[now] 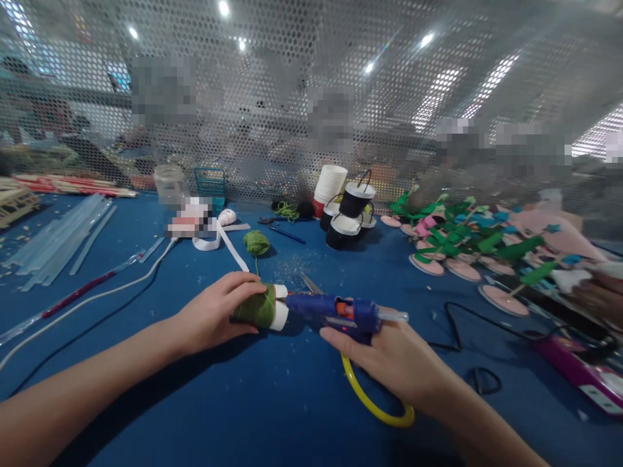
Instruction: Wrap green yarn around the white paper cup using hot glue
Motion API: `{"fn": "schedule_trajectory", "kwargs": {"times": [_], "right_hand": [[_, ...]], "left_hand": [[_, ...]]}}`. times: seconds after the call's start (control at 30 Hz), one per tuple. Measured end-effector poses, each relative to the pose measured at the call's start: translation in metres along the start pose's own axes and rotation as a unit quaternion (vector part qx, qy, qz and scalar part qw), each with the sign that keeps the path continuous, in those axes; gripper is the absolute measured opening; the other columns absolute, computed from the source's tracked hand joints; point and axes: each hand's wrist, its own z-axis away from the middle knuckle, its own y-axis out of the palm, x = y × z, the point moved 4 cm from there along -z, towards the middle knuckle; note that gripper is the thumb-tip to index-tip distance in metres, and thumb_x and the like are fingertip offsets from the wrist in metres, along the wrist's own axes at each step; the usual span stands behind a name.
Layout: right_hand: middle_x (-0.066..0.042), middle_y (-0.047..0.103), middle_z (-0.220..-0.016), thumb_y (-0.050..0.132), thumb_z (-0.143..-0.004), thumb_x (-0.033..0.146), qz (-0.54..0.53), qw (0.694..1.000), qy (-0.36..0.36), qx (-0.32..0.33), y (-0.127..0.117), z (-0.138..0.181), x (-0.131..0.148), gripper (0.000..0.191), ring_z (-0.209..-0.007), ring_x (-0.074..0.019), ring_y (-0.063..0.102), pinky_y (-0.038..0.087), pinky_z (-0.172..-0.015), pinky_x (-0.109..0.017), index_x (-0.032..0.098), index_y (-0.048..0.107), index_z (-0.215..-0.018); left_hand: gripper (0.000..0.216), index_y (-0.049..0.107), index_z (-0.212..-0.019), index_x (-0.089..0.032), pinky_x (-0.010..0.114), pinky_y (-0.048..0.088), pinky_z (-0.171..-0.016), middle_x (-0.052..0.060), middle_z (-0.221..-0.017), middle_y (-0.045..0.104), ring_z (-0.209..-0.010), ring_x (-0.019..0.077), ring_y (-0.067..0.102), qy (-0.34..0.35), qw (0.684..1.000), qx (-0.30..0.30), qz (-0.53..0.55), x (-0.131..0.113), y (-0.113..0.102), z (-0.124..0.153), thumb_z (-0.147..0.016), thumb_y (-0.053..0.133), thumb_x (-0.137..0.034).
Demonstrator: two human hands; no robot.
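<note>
My left hand is wrapped round a paper cup that lies on its side, most of it covered in green yarn with a white band bare at one end. In my right hand is a blue hot glue gun, a clear glue stick poking out of its back. Its nozzle points left and meets or nearly meets the cup's white band. Scissors with yellow handles lie partly beneath the gun and my right hand. A ball of green yarn rests just beyond the cup, its strand running toward it.
Black-wrapped cups with handles and a stack of white paper cups stand at the back. Felt flowers on pink discs crowd the right, near a purple power strip. Glue sticks and a white cable lie left.
</note>
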Motion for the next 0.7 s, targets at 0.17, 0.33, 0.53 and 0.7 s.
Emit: {"fn": "schedule_trajectory", "kwargs": {"times": [0.17,0.33,0.53,0.7], "right_hand": [[0.0,0.065,-0.066,0.053,-0.074,0.036,0.002,1.0,-0.004,0.014,0.0,0.002,0.0008,0.018,-0.058,-0.0174,0.058,0.048,-0.054,-0.027,0.022,0.064,-0.074],[0.0,0.065,-0.065,0.054,-0.074,0.035,0.001,1.0,-0.005,0.008,-0.0009,0.0003,0.0024,0.017,-0.061,-0.0184,0.059,0.046,-0.053,-0.027,0.022,0.064,-0.073],[0.001,0.062,-0.058,0.056,-0.073,0.031,-0.023,1.0,0.004,0.013,-0.0027,0.0009,0.0044,0.012,-0.062,-0.0188,0.059,0.043,-0.047,-0.025,0.024,0.065,-0.072],[0.002,0.062,-0.058,0.056,-0.073,0.029,-0.028,0.999,0.001,0.025,-0.0029,0.0009,0.0061,0.012,-0.058,-0.0171,0.058,0.043,-0.047,-0.025,0.023,0.065,-0.075]], "left_hand": [[0.053,0.038,-0.115,-0.02,0.041,0.046,-0.09,0.013,-0.119,0.047,-0.11,0.0254,0.049,0.011,1.0,-0.001,-0.003,-0.0009,0.0001,0.0004,-0.071,0.066,-0.015],[0.052,0.038,-0.114,-0.02,0.041,0.046,-0.09,0.013,-0.118,0.048,-0.109,0.0253,0.049,0.029,1.0,-0.004,-0.009,-0.0023,-0.0001,0.0,-0.07,0.066,-0.014],[0.051,0.039,-0.112,-0.018,0.042,0.048,-0.087,0.014,-0.116,0.049,-0.106,0.0268,0.05,0.052,0.998,-0.009,-0.026,-0.0059,-0.0008,-0.0004,-0.069,0.067,-0.012],[0.051,0.038,-0.112,-0.02,0.042,0.048,-0.087,0.013,-0.116,0.048,-0.107,0.0264,0.049,0.051,0.998,-0.013,-0.02,-0.0071,-0.0007,-0.0004,-0.07,0.065,-0.011]]}}
